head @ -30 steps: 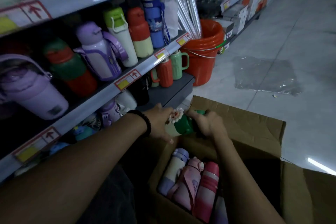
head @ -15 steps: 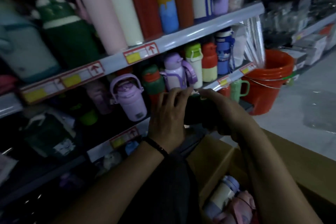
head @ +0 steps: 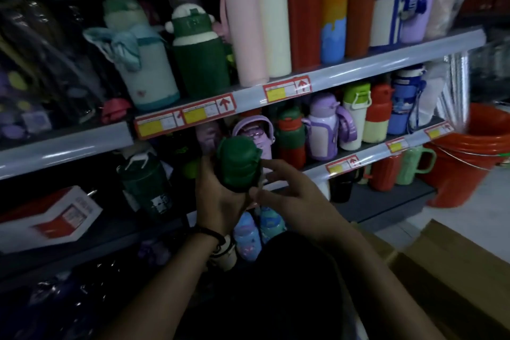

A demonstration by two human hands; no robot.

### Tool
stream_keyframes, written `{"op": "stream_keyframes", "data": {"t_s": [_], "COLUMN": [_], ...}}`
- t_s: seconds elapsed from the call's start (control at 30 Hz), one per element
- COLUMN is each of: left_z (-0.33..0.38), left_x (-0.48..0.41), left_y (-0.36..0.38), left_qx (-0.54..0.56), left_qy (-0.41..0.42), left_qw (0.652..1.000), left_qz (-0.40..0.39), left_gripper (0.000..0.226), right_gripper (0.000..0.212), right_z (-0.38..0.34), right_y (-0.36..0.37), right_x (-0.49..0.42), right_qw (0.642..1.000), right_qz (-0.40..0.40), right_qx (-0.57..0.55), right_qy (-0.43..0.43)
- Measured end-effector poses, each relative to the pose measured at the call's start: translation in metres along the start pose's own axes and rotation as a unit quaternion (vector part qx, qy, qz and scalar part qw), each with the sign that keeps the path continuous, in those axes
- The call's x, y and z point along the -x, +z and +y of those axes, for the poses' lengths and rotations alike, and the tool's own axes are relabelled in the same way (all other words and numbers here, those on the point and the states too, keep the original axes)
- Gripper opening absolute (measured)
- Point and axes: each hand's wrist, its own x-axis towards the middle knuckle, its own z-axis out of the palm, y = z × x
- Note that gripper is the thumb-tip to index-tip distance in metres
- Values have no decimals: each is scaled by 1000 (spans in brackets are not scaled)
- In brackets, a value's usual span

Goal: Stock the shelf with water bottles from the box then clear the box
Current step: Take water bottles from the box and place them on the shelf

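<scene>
A dark green water bottle is held up in front of the middle shelf. My left hand grips its lower body from the left. My right hand touches its right side with the fingers spread and partly curled. The cardboard box shows only a flap and rim at the lower right; its inside is out of view.
The upper shelf carries tall pink, cream, red and orange flasks and a green bottle. Several purple, green and red bottles crowd the middle shelf. A red bucket stands on the floor at the right. A red-and-white carton lies at the left.
Both hands lifted the green bottle out of the box and up to the shelves. The view swung from the box to the shelves.
</scene>
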Motion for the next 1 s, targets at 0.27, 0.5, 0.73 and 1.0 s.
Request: {"op": "stream_keyframes", "data": {"t_s": [0.27, 0.5, 0.73, 1.0], "left_z": [-44, -76, -95, -96], "left_x": [-30, -66, -88, -90], "left_y": [-27, -30, -27, -29], "left_qx": [-40, -23, -59, -48], "left_qy": [-104, -148, -168, -156], "left_qw": [994, 987, 976, 973], "left_qz": [-5, -62, -125, -161], "left_gripper": [85, 80, 52, 92], "right_gripper": [54, 56, 43, 28], "right_z": [14, 28, 40, 38], "right_y": [26, 25, 27, 23], "right_x": [-14, -27, -32, -29], "right_qw": [997, 994, 990, 987], "right_qz": [-5, 51, 58, 55], "right_qx": [46, 21, 25, -6], "right_qy": [65, 97, 122, 154]}}
